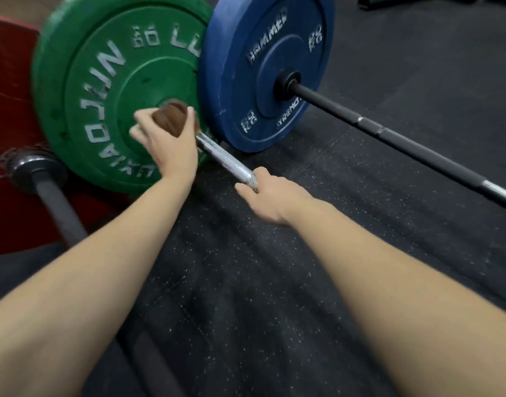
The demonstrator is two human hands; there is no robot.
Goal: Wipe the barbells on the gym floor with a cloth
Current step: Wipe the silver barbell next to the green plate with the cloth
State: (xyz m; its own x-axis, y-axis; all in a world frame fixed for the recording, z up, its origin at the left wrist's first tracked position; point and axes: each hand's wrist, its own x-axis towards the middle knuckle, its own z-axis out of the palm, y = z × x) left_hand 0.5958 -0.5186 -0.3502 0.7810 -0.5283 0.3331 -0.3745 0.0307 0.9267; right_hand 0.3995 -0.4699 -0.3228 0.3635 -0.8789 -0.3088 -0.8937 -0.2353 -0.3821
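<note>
- Our left hand (pixel 163 144) curls its fingers round the brown cloth (pixel 171 117) and presses it where the silver bar (pixel 226 159) enters the green plate (pixel 102 90), probably to scrub that joint.
- Our right hand (pixel 270 197) grips the bar's end, we judge to steady it.

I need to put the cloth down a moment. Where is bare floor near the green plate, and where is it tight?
Bare speckled floor lies between the silver sleeve in the right hand and the black bar of the blue plate. Crowded: the green plate and blue plate stand close together beside the left hand gripping the cloth.
</note>
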